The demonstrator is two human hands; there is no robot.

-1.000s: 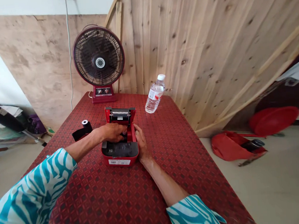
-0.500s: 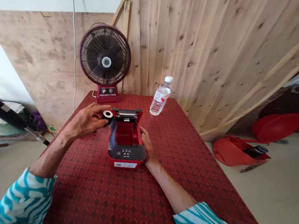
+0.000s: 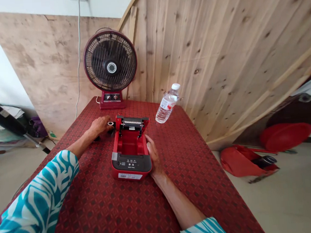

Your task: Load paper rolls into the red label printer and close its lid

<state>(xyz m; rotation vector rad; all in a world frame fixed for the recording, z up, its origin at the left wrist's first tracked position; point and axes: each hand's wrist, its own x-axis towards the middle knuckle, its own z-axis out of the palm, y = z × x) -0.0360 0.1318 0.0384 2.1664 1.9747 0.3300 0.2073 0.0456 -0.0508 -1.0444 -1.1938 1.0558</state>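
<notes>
A small red and black label printer [image 3: 132,165] stands on the table with its lid tipped up at the back. Its red inner bay shows nothing in it. Against the printer's right side rests my right hand [image 3: 155,156], curled round the edge; the fingertips are partly hidden. My left hand [image 3: 100,125] is low by the printer's far left corner. Its closed fingers are at a small dark roll with a white core [image 3: 110,124], which they partly cover.
Behind the printer stand a maroon fan [image 3: 110,66] and a clear water bottle [image 3: 166,106] with a white cap. Wooden boards [image 3: 207,54] line the wall. A red patterned cloth [image 3: 120,214] covers the table. To the right, on the floor, lies a red bag [image 3: 234,162].
My left hand has moved the roll away from over the printer, left and down toward the table. The loose dark strip that hung from it no longer shows. My right hand stays at the printer.
</notes>
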